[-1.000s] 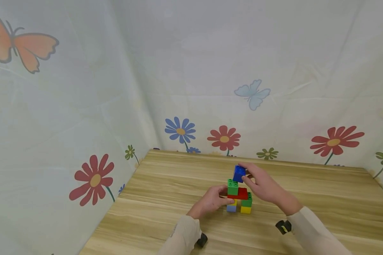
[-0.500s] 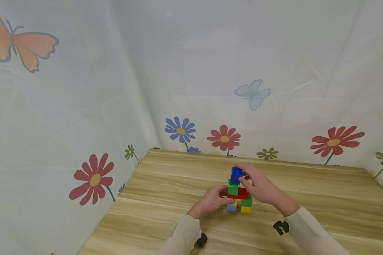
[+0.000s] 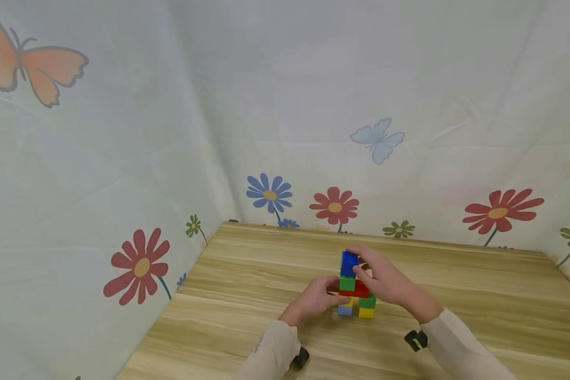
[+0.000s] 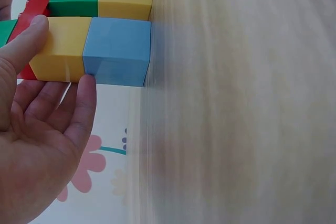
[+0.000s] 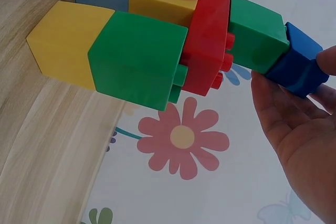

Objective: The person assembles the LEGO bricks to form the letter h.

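Note:
A small structure of toy building bricks stands on the table. Its left column has a light blue brick [image 4: 116, 51] below a yellow one [image 4: 64, 51]; the right column is a green brick [image 5: 137, 59] on a yellow brick [image 5: 68, 45]. A red brick [image 3: 362, 289] bridges them, with another green brick [image 3: 347, 284] on its left end. My left hand [image 3: 313, 296] steadies the left column, thumb and fingers on opposite sides of its yellow brick. My right hand [image 3: 390, 281] pinches a dark blue brick [image 3: 349, 265] at the upper green brick's studs, slightly tilted in the right wrist view.
The wooden table [image 3: 247, 274] extends around the structure on all sides. Behind it and to the left hangs a pale cloth [image 3: 290, 105] printed with flowers and butterflies. Dark wrist devices [image 3: 301, 358] are strapped at both sleeves.
My right hand has brought the dark blue brick left and down, from above and right of the upper green brick onto its top. My left hand has stayed in place.

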The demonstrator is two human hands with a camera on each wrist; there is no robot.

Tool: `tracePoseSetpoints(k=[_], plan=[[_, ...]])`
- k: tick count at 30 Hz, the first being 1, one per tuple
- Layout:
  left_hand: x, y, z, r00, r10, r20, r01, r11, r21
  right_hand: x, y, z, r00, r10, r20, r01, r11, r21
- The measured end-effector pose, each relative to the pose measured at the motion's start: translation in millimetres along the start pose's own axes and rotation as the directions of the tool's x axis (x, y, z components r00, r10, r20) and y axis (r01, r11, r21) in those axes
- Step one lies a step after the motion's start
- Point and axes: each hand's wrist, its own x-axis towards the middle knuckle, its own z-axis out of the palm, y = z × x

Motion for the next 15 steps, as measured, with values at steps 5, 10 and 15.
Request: tracePoseSetpoints(k=[5,10,15], plan=[[0.2,-1.1,-0.1,1.0,0.012,0.009,-0.011,1.0,-0.015,0.0,-1.3,0.9,1.0,-0.005,0.001,0.005,1.0,0.012],[0.4,-1.9,-0.3,1.0,0.017,0.014,-0.016,1.0,-0.016,0.2,0.0,1.9,1.0,-0.005,-0.002,0.005,1.0,0.008],[0.2,-2.0,-1.0,1.0,0.013,0.017,-0.013,1.0,-0.014,0.6,4.4,3.7,1.0,-0.024,-0.014,0.024,0.999,-0.033]])
